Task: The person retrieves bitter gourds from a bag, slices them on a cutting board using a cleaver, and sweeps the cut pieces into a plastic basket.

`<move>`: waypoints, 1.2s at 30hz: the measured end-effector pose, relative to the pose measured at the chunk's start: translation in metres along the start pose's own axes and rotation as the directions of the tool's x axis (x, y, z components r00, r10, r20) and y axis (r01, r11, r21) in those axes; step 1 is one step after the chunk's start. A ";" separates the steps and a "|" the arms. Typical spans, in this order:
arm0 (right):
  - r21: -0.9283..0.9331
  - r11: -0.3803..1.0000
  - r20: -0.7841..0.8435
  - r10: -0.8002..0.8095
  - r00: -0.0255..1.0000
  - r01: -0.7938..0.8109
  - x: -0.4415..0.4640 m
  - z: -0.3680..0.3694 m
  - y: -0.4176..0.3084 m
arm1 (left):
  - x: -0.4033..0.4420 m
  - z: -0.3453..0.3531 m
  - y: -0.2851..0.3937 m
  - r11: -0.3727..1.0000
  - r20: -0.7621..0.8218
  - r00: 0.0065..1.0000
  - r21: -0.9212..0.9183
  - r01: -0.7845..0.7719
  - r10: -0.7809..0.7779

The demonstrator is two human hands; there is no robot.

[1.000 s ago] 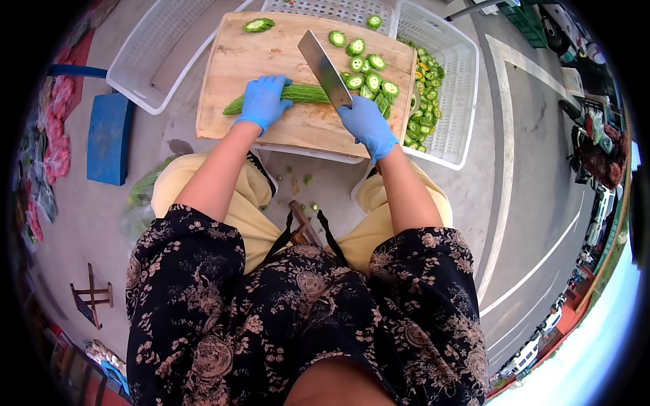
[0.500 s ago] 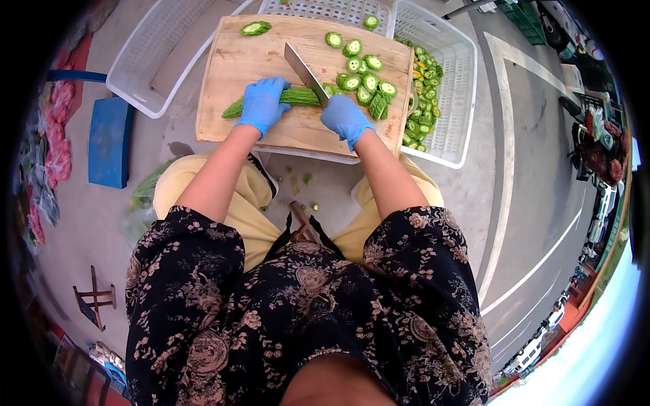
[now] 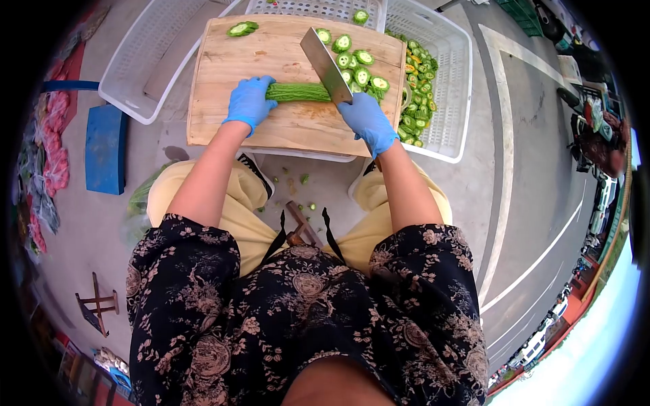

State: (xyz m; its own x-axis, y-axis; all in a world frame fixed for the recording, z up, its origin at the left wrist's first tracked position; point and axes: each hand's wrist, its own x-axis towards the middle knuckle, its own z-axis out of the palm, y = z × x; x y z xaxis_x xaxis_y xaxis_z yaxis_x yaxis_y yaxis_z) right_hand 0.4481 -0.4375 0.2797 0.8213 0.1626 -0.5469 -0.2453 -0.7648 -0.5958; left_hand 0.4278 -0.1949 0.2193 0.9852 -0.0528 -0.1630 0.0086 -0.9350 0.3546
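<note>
On the wooden cutting board (image 3: 237,57) lies a long green bitter melon (image 3: 298,92) with a ridged skin. My left hand (image 3: 248,105), in a blue glove, is closed around its left end. In my right hand (image 3: 369,122), also gloved, is a cleaver (image 3: 326,66), its broad blade standing at the melon's right end. I cannot tell whether the edge touches the melon. Cut bitter melon slices (image 3: 363,57) with pale centres lie to the right of the blade, partly behind it. Another small cut piece (image 3: 242,29) rests at the board's far left.
Right of the board stands a white plastic crate (image 3: 457,81) holding many slices (image 3: 418,101). Another white crate (image 3: 112,81) is at the left, and a third (image 3: 318,7) lies behind the board. A blue block (image 3: 105,149) and a small wooden stool (image 3: 98,304) are on the ground.
My left hand has slid left with the melon. The cleaver and my right hand have shifted right, pushing up against the cut slices, several of which the blade and hand now hide.
</note>
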 end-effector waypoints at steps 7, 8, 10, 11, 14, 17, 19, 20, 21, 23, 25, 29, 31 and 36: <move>-0.007 1.000 0.057 0.009 0.998 -0.009 -0.011 -0.012 -0.007 | 0.001 0.000 0.002 1.000 -0.037 0.999 -0.021 -0.011 0.010; -0.038 0.999 0.064 0.026 0.998 -0.023 -0.012 -0.012 -0.008 | 0.000 0.000 0.002 1.000 -0.030 1.000 -0.021 -0.006 0.005; -0.097 0.994 0.075 0.055 0.996 -0.048 -0.012 -0.010 -0.010 | 0.000 -0.003 0.004 1.000 -0.019 1.000 -0.018 0.005 -0.005; -0.127 0.991 0.053 0.038 0.998 -0.031 -0.011 -0.007 -0.009 | 0.000 -0.002 0.004 1.000 -0.025 1.000 -0.018 0.006 -0.006; -0.221 0.975 0.028 0.008 1.000 -0.001 -0.006 -0.001 -0.007 | 0.000 0.000 0.003 0.999 -0.047 0.999 -0.032 0.000 -0.002; -0.280 0.959 0.042 -0.027 0.999 0.038 0.003 0.010 -0.012 | -0.002 -0.001 0.005 0.999 -0.058 0.998 -0.051 -0.010 0.007; -0.267 0.957 0.002 -0.116 0.993 0.112 0.025 0.029 0.002 | -0.002 -0.001 0.006 0.999 -0.037 0.999 -0.035 -0.008 0.006; -0.301 0.944 -0.007 -0.140 0.990 0.131 0.031 0.034 0.006 | -0.004 -0.001 0.007 0.999 -0.049 0.999 -0.036 -0.020 0.018; -0.336 0.929 -0.017 -0.170 0.985 0.155 0.037 0.038 0.004 | -0.004 -0.001 0.006 0.999 -0.068 0.997 -0.035 -0.030 0.028; -0.297 0.941 -0.042 -0.185 0.982 0.164 0.040 0.042 0.006 | -0.006 0.000 0.004 0.998 -0.082 0.996 -0.040 -0.040 0.037; -0.149 0.979 -0.083 -0.154 0.985 0.141 0.036 0.036 0.011 | -0.005 0.000 0.003 0.998 -0.084 0.996 -0.055 -0.044 0.039; -0.121 0.989 -0.022 -0.083 0.996 0.079 0.005 0.011 -0.007 | -0.006 0.002 0.001 0.996 -0.093 0.995 -0.086 -0.040 0.032; -0.084 0.996 0.068 0.025 0.997 -0.019 -0.012 -0.003 -0.025 | -0.004 -0.001 0.003 0.996 -0.087 0.996 -0.090 -0.021 0.013; -0.141 0.990 0.083 0.016 0.996 -0.004 -0.009 0.003 -0.021 | -0.003 0.001 0.002 0.996 -0.107 0.994 -0.084 -0.028 0.019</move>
State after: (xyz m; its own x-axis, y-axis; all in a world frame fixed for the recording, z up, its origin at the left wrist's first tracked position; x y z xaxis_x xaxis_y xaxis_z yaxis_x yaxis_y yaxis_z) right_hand 0.4449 -0.4212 0.2953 0.7718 0.2013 -0.6032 -0.1739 -0.8457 -0.5046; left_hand 0.4244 -0.1971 0.2195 0.9978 -0.0327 -0.0569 -0.0047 -0.9005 0.4347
